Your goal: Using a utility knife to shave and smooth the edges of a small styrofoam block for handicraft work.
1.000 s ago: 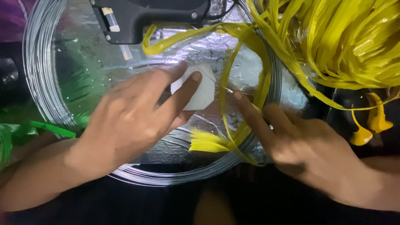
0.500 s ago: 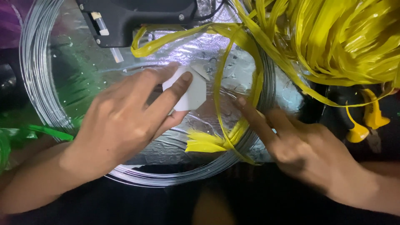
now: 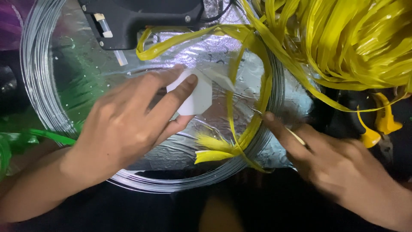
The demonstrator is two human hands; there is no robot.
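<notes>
Left hand lies flat, fingers spread, fingertips pressing a white octagonal piece onto silver foil inside a coil of wire. Right hand blurred, forefinger extended to the coil beside a yellow strip loop; grip unclear. Black glue gun above.
</notes>
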